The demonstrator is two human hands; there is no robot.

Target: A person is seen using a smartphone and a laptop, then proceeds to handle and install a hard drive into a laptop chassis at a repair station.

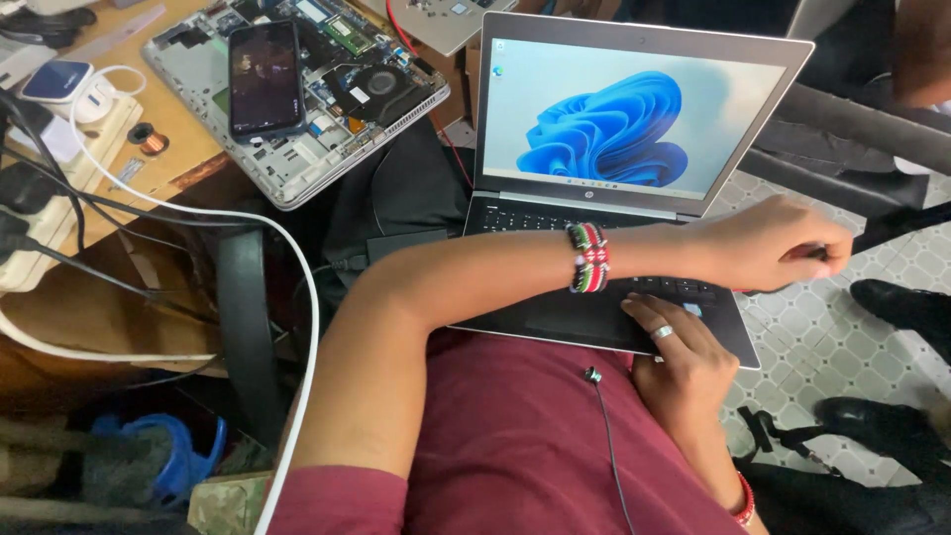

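An open dark laptop (594, 317) rests on my lap, its screen (624, 109) showing a blue swirl wallpaper. My left arm, with a beaded bracelet (588, 258) on the wrist, crosses over the keyboard to the right. My left hand (778, 243) is beyond the laptop's right edge, its fingers curled around a small dark object (822, 254) that is mostly hidden. My right hand (684, 357), wearing a ring, lies flat on the lower right of the keyboard with its fingers spread, holding nothing.
On the wooden desk (178, 149) at upper left lies a disassembled laptop (347, 89) with a smartphone (265, 77) on it. A white cable (297, 297) and a power strip (59, 188) are at left. Black shoes (897, 302) stand on the tiled floor at right.
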